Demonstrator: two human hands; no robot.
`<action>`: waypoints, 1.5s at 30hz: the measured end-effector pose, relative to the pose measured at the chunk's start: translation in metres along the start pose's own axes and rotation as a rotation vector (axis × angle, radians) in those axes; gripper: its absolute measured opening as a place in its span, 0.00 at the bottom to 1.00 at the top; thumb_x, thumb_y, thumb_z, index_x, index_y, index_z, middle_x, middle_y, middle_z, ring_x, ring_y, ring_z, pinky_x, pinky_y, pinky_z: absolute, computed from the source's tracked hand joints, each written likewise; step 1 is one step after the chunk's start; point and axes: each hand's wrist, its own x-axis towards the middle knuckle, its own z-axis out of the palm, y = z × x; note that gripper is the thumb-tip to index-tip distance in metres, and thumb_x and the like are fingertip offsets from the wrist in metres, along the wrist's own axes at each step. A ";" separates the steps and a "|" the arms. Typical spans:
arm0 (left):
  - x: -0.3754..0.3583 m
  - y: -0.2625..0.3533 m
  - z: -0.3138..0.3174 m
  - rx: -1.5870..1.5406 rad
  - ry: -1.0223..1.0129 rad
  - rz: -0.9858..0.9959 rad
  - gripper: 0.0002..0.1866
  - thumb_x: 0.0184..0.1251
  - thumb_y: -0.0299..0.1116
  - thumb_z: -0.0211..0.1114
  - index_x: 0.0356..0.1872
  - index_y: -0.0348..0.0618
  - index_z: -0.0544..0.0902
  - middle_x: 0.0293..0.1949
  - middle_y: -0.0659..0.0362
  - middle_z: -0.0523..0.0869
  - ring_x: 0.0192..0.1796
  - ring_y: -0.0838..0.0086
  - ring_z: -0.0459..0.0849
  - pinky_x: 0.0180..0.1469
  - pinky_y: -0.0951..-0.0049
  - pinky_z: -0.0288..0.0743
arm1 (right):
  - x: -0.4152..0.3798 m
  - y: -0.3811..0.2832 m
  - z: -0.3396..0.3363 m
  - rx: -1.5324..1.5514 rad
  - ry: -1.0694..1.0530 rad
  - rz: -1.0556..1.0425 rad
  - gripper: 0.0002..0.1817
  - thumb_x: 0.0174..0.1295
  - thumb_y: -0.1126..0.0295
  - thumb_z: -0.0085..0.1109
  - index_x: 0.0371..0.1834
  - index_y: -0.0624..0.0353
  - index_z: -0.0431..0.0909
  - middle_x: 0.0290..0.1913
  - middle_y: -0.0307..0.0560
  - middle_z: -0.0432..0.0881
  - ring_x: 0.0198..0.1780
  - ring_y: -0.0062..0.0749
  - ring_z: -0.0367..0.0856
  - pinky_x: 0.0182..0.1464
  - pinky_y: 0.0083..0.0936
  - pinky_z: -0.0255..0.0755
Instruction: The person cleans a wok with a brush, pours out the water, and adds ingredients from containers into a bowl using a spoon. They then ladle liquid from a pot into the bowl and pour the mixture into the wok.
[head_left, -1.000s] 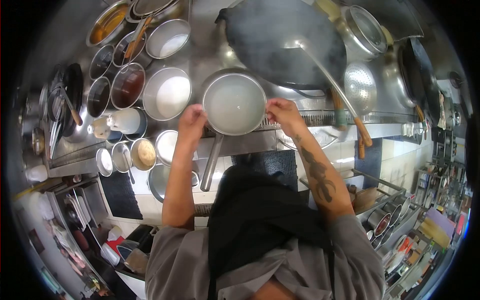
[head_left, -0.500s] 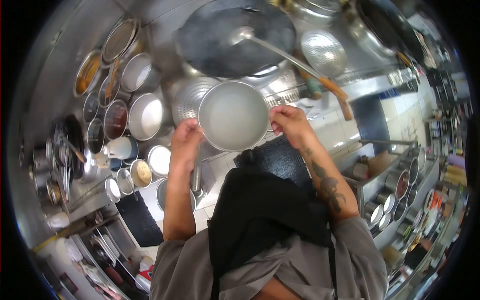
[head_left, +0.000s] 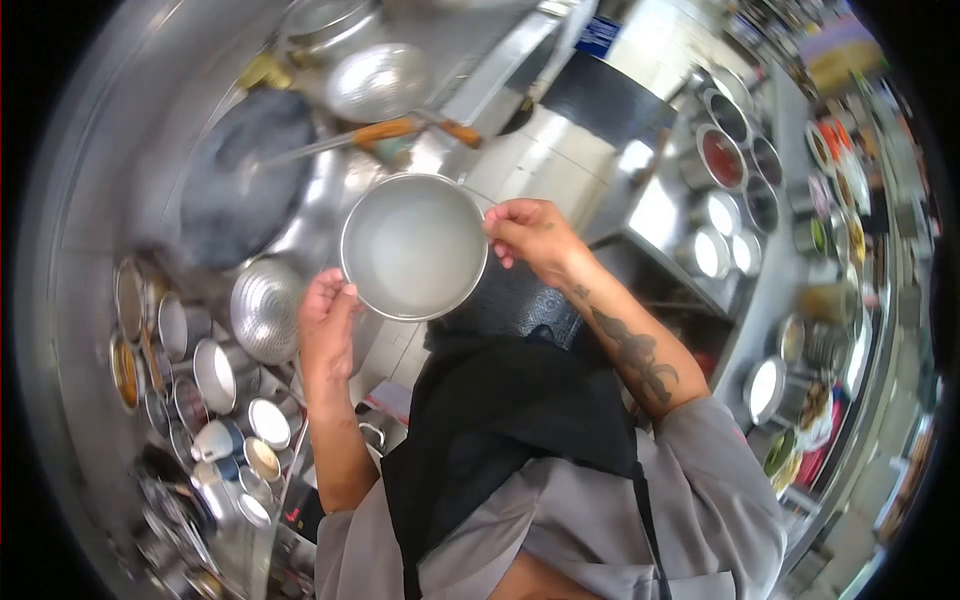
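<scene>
A round metal pot (head_left: 362,222) with pale, cloudy liquid (head_left: 418,248) in it is held level in front of my chest. My left hand (head_left: 328,318) is closed at its left edge, thumb and fingers pinching close to the rim. At the right edge my right hand (head_left: 528,236) is also closed, with its fingertips curled at the rim. Just left of the pot lies a perforated metal strainer (head_left: 266,310). Beyond it is a dark wok (head_left: 238,185), with a wooden-handled ladle (head_left: 385,130) resting across it.
Several metal pots (head_left: 222,375) crowd the counter at left, some holding sauces. A second perforated strainer (head_left: 378,84) lies behind the wok. To my right stands a steel counter (head_left: 650,240) with more containers, including a pot of red sauce (head_left: 712,158). A black mat (head_left: 610,98) covers part of the floor.
My view and body have turned right, toward the steel counter. The pot has come along in both hands, away from the wok, which now shows farther left.
</scene>
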 end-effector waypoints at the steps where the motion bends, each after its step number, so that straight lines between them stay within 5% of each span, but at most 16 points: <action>1: 0.001 -0.001 0.015 0.012 -0.032 -0.012 0.11 0.67 0.21 0.59 0.49 0.39 0.76 0.40 0.61 0.81 0.39 0.80 0.78 0.43 0.78 0.71 | -0.012 -0.004 -0.014 0.011 0.033 -0.010 0.05 0.62 0.75 0.60 0.37 0.67 0.79 0.27 0.40 0.78 0.26 0.21 0.75 0.26 0.19 0.71; 24: -0.009 -0.096 0.432 0.187 -1.016 -0.206 0.13 0.66 0.24 0.62 0.50 0.34 0.75 0.40 0.58 0.82 0.41 0.77 0.80 0.45 0.76 0.75 | -0.280 0.021 -0.303 0.320 0.958 -0.230 0.06 0.60 0.75 0.61 0.37 0.66 0.80 0.27 0.40 0.79 0.24 0.21 0.75 0.25 0.19 0.70; 32: -0.013 -0.142 0.595 0.305 -1.316 -0.247 0.11 0.67 0.24 0.62 0.48 0.37 0.75 0.38 0.60 0.80 0.37 0.78 0.78 0.42 0.77 0.74 | -0.324 0.029 -0.389 0.422 1.240 -0.310 0.07 0.59 0.75 0.62 0.37 0.69 0.79 0.27 0.42 0.79 0.24 0.21 0.75 0.25 0.19 0.70; 37: -0.011 -0.180 0.688 0.336 -1.435 -0.285 0.11 0.64 0.23 0.62 0.47 0.35 0.76 0.37 0.59 0.79 0.36 0.76 0.79 0.39 0.76 0.75 | -0.336 0.036 -0.447 0.470 1.325 -0.369 0.04 0.62 0.74 0.61 0.37 0.62 0.78 0.29 0.38 0.77 0.26 0.21 0.75 0.27 0.19 0.70; 45: -0.013 -0.230 0.801 0.379 -1.588 -0.264 0.12 0.65 0.26 0.62 0.48 0.35 0.75 0.39 0.59 0.81 0.40 0.77 0.79 0.45 0.75 0.75 | -0.339 0.049 -0.534 0.581 1.431 -0.360 0.03 0.63 0.74 0.61 0.37 0.61 0.78 0.29 0.37 0.78 0.26 0.20 0.75 0.28 0.18 0.71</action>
